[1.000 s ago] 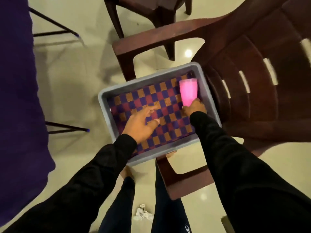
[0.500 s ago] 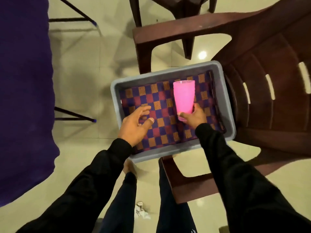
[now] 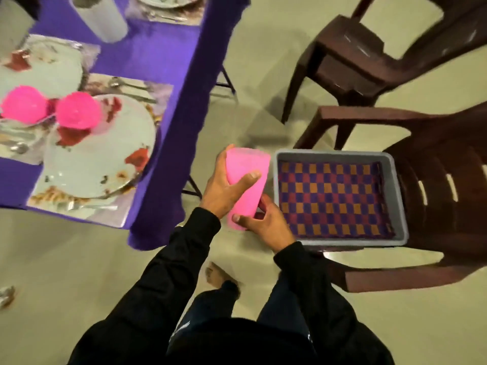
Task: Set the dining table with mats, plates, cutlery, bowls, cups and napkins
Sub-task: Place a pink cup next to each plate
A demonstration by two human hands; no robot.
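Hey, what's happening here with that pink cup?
A person is holding a pink cup in both hands: the left hand wraps its upper part, the right hand grips its base. It is in the air beside a grey tray lined with a checkered mat, resting on a brown chair. The purple table already carries plates and two pink cups.

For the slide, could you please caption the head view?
Both hands, left and right, hold a pink cup between table and tub.
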